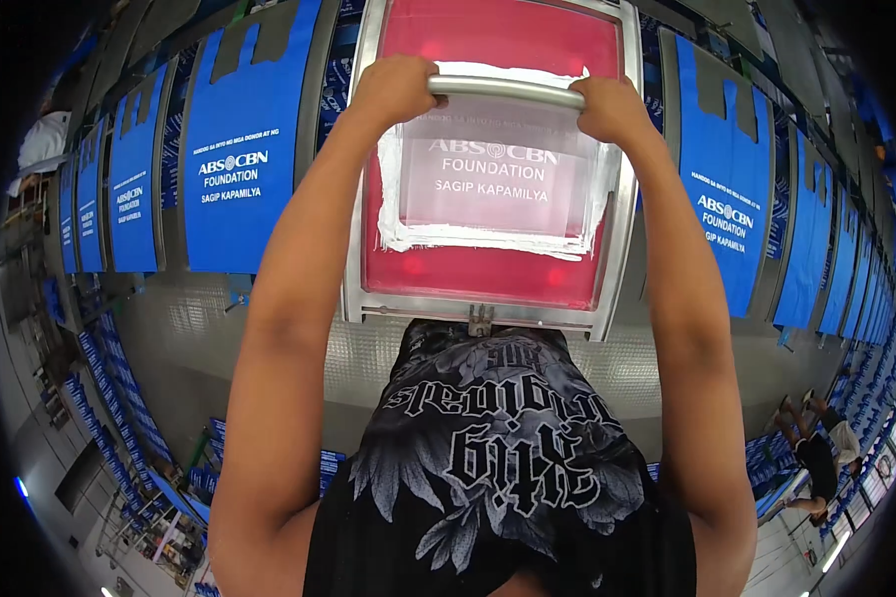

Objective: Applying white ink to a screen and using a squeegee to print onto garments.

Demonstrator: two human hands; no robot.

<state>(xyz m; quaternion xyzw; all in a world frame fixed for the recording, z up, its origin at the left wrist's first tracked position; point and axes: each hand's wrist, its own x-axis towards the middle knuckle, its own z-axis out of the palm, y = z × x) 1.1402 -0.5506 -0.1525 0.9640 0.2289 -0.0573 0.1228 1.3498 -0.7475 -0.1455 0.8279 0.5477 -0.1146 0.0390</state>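
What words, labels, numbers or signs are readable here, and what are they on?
Wording isn't copied here, only located:
White print: nearest blue bags.
Pale print: window of the red screen.
Large ornate lettering: black shirt.
Marks on the farthest blue bags: too small to read.

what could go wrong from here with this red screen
The left hand and right hand grip opposite ends of the metal bar, so uneven pressure might tilt it. White streaks on the red screen lie close to both hands and, if wet, could smear them.
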